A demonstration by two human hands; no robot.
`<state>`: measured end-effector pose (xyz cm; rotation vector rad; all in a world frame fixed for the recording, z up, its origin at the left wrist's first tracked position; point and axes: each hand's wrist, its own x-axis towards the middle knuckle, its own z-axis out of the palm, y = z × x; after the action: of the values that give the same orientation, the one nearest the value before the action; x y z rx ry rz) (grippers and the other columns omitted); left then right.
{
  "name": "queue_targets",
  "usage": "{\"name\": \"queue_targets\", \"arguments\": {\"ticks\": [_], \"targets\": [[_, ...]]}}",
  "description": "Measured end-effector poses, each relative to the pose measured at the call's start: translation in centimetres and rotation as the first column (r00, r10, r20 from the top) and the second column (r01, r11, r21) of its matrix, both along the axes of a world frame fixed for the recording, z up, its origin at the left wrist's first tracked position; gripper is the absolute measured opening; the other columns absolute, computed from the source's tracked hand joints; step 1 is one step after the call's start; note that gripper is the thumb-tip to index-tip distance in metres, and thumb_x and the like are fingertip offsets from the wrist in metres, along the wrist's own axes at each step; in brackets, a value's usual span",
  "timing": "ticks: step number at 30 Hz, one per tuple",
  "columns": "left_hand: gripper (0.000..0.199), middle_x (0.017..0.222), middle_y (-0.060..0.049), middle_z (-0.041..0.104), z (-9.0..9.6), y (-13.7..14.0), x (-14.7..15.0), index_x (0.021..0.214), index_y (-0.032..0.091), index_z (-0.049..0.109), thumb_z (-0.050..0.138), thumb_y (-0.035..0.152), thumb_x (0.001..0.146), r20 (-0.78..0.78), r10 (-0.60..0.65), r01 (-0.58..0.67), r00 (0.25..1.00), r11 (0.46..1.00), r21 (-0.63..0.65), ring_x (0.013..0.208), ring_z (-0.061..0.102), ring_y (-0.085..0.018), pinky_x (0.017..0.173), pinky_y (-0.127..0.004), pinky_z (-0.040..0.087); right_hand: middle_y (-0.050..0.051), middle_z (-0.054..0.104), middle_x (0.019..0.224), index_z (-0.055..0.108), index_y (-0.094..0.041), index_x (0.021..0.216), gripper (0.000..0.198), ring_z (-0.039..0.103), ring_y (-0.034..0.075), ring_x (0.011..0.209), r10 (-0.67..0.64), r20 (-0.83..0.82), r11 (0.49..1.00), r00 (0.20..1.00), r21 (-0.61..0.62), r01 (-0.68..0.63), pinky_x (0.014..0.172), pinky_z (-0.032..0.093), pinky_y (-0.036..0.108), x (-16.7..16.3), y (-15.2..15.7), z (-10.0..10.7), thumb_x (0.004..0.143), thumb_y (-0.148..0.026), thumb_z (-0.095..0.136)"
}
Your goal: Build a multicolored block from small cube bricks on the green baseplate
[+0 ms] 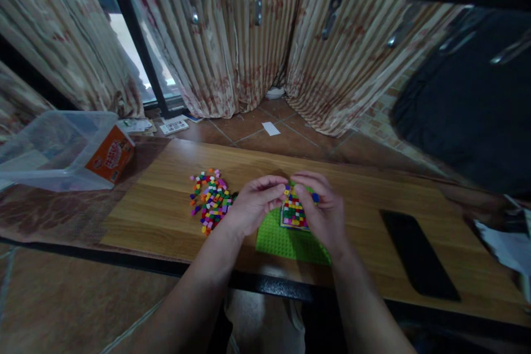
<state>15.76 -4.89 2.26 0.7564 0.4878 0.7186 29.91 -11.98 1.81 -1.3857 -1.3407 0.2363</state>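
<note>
A small build of many-coloured toy bricks [293, 213] stands on a green studded baseplate [277, 243]. My left hand [259, 199] is at its far left corner, thumb and forefinger pinched at a small yellow toy brick [286, 192]. My right hand [323, 207] is closed around the right side of the build, with the thumb on its near face and the fingers behind; it covers part of the bricks. A blue brick [316, 197] shows beside the right fingers. Left of my left hand lies a loose pile of small coloured bricks [213, 199].
The wooden tabletop [153, 215] carries a black phone-like slab [418, 254] at the right. A clear plastic bin [62, 160] with an orange label stands at the far left. White papers [501, 243] lie at the right edge. Striped curtains [232, 50] hang beyond the table.
</note>
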Motion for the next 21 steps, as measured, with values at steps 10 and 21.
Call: {"name": "queue_targets", "arguments": {"ticks": [10, 21], "targets": [[0.019, 0.07, 0.001, 0.066, -0.18, -0.44, 0.72, 0.082, 0.012, 0.07, 0.081, 0.014, 0.067, 0.055, 0.021, -0.016, 0.998, 0.995, -0.094, 0.063, 0.061, -0.006, 0.064, -0.017, 0.049, 0.003, 0.07, 0.109, 0.075, -0.031, 0.096, 0.014, 0.064, 0.02, 0.106, 0.053, -0.092, 0.998, 0.994, -0.035, -0.056, 0.096, 0.049, 0.039, -0.36, -0.39, 0.14, 0.088, -0.029, 0.063], [0.004, 0.072, -0.002, 0.07, -0.32, -0.43, 0.69, 0.082, 0.012, 0.072, 0.073, 0.012, 0.077, -0.031, 0.013, -0.016, 0.999, 0.992, -0.122, 0.065, 0.065, -0.007, 0.07, -0.019, 0.052, 0.003, 0.071, 0.098, 0.073, -0.027, 0.091, 0.015, 0.066, 0.019, 0.096, -0.01, -0.058, 0.997, 0.998, -0.074, 0.006, 0.088, 0.051, 0.036, -0.55, -0.14, -0.54, 0.088, -0.033, 0.06]]}}
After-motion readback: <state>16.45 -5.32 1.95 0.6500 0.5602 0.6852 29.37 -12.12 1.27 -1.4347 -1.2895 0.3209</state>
